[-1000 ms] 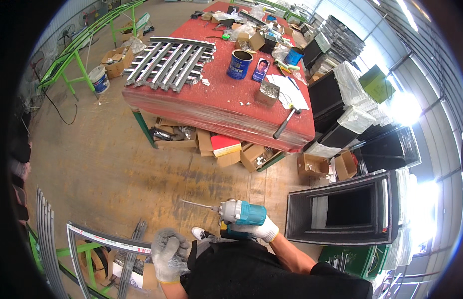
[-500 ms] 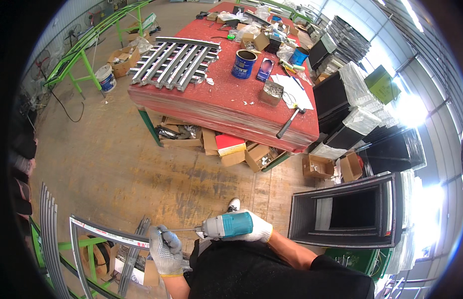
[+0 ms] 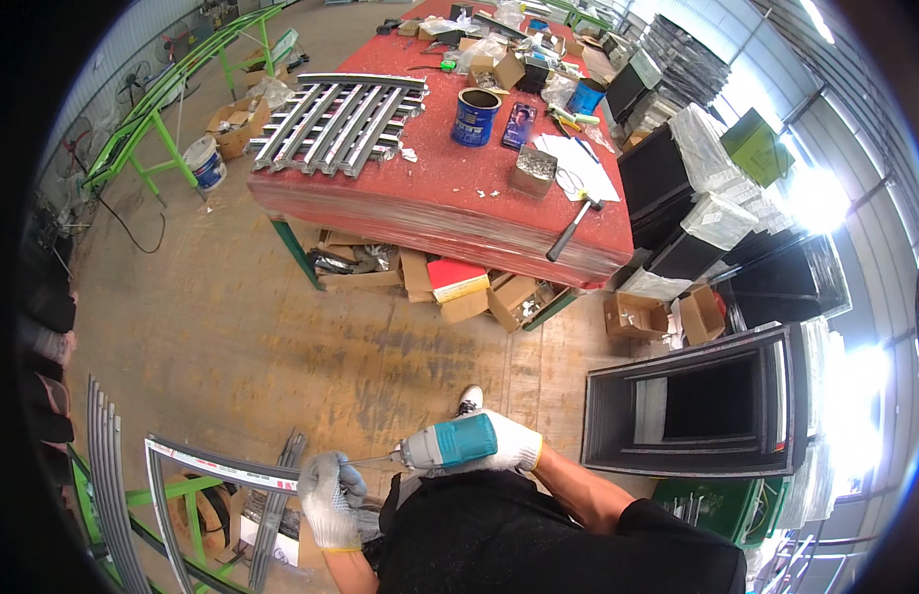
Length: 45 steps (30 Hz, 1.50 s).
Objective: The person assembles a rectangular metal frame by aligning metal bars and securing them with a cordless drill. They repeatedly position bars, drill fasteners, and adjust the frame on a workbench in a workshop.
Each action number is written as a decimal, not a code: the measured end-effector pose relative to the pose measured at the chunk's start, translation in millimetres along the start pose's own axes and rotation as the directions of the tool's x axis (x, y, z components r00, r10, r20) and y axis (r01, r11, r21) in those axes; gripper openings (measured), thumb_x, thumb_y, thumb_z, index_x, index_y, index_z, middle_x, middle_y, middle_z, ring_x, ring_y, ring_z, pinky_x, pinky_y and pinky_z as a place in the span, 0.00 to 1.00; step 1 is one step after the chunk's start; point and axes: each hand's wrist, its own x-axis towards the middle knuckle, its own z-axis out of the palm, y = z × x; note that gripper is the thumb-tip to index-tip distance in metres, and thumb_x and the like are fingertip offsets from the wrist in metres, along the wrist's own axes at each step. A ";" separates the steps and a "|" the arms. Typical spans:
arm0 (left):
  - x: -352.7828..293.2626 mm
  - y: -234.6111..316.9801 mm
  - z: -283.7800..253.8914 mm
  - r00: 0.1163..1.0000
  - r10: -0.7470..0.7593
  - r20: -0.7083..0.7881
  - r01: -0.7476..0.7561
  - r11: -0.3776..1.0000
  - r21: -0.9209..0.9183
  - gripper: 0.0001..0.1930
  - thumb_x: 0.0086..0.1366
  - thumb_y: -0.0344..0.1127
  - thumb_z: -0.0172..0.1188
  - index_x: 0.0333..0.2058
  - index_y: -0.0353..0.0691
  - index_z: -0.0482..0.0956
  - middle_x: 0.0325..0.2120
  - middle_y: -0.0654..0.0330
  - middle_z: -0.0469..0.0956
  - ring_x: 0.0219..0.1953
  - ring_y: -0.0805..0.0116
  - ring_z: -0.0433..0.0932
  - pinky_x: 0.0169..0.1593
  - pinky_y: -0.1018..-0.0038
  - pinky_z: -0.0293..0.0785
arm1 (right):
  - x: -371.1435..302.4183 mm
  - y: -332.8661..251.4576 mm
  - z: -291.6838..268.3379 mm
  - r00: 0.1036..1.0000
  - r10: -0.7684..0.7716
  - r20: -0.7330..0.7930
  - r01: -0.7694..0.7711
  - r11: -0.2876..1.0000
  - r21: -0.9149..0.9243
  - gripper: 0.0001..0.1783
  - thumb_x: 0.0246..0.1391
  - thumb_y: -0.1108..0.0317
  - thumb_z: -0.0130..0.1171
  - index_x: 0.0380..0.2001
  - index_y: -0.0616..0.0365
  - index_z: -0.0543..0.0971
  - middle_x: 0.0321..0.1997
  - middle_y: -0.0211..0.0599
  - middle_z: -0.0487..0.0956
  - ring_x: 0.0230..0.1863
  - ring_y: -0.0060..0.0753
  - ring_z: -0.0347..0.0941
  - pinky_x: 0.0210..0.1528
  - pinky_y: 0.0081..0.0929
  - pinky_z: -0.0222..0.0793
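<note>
My right hand point(image 3: 514, 445), in a white work glove, wraps round a teal and grey power drill point(image 3: 449, 444). The drill points left, and its long thin bit point(image 3: 372, 459) reaches my left hand. My left hand point(image 3: 331, 500), in a white glove with grey fingertips, has its fingers curled at the near right corner of a grey metal frame point(image 3: 227, 469). A white strip with red print runs along the frame's top bar. The glove hides the corner and the bit's tip, so I cannot tell whether a screw is there.
A green stand point(image 3: 187, 490) supports the frame, beside long grey profiles point(image 3: 113, 485). Ahead, a red table point(image 3: 430, 193) bears stacked metal bars point(image 3: 336, 124), a blue can point(image 3: 475, 119), a box of small parts point(image 3: 533, 170) and a hammer point(image 3: 570, 233). Dark frames point(image 3: 603, 416) stand at the right.
The drill has tilted slightly, its rear higher and its bit sloping down toward my left hand. My left fingers have shifted a little at the corner. The whole view has moved slightly.
</note>
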 end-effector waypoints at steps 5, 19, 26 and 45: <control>-10.9 -3.1 -13.6 1.000 -0.023 -0.008 0.023 0.999 -0.033 0.12 0.74 0.40 0.62 0.35 0.38 0.76 0.19 0.64 0.72 0.16 0.78 0.66 0.19 0.81 0.57 | -2.7 4.2 11.0 0.991 0.060 -0.120 -0.043 0.989 0.139 0.23 0.53 0.68 0.78 0.51 0.59 0.85 0.51 0.44 0.87 0.50 0.47 0.84 0.55 0.34 0.78; 14.4 -40.2 -97.1 0.980 -0.073 -0.187 0.162 0.839 0.519 0.33 0.69 0.51 0.67 0.57 0.22 0.77 0.46 0.53 0.82 0.50 0.63 0.77 0.58 0.66 0.73 | -3.7 9.8 18.8 0.961 -0.059 -0.270 0.046 0.997 -0.055 0.22 0.54 0.65 0.77 0.51 0.58 0.85 0.49 0.44 0.87 0.50 0.48 0.84 0.55 0.37 0.79; 45.9 -32.3 -80.1 0.941 -0.213 -0.263 0.217 0.976 -0.013 0.12 0.64 0.35 0.74 0.42 0.36 0.86 0.33 0.63 0.83 0.33 0.73 0.81 0.39 0.72 0.80 | -4.3 -1.8 6.0 0.953 -0.145 -0.267 0.122 0.987 -0.100 0.19 0.56 0.73 0.72 0.52 0.58 0.84 0.55 0.44 0.86 0.56 0.51 0.83 0.59 0.37 0.78; 118.7 7.4 -42.0 0.972 -0.046 -0.232 0.021 0.994 -0.109 0.15 0.68 0.37 0.70 0.43 0.29 0.82 0.35 0.51 0.86 0.30 0.61 0.87 0.38 0.66 0.87 | 31.7 39.1 99.6 0.963 0.175 -0.204 -0.086 0.921 0.380 0.25 0.53 0.74 0.76 0.55 0.63 0.82 0.52 0.42 0.88 0.52 0.37 0.85 0.57 0.28 0.78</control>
